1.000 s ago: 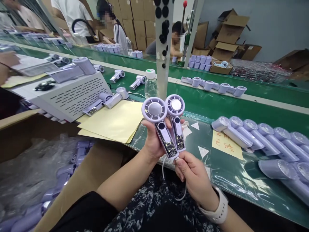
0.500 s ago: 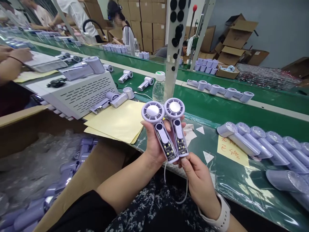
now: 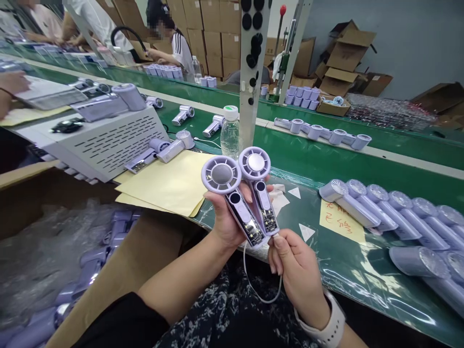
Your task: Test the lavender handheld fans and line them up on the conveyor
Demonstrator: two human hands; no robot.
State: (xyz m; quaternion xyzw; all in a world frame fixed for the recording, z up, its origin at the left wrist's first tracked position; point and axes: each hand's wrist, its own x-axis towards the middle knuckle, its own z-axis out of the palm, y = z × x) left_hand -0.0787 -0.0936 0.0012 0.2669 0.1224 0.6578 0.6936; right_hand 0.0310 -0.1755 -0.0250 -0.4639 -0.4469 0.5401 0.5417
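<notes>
Two lilac handheld fans lie side by side in my left hand point(image 3: 225, 223), heads up, their handles almost meeting at the bottom. The left-hand fan point(image 3: 243, 212) has a grey disc in its round head; the right-hand fan point(image 3: 256, 163) has a bright silver one. Circuit boards show through both clear handle fronts. My right hand point(image 3: 299, 263) pinches the end of a white cable point(image 3: 268, 302) at the base of the right-hand fan. Whether its plug is fully seated is hidden by the fingers. The cable loops below toward the fans' bottoms.
Lilac fans point(image 3: 377, 193) line the green bench at right, by a yellow note point(image 3: 340, 224). Left are yellow paper sheets point(image 3: 163, 186), a vented white box point(image 3: 119, 140) and a carton point(image 3: 145, 261) of fans. A water bottle point(image 3: 230, 133) stands behind. Co-workers sit along the line.
The right-hand fingers have shifted slightly below the right-hand fan's base, where the cable end now shows. The left-hand fan has tilted, its disc now grey. The whole view has shifted slightly.
</notes>
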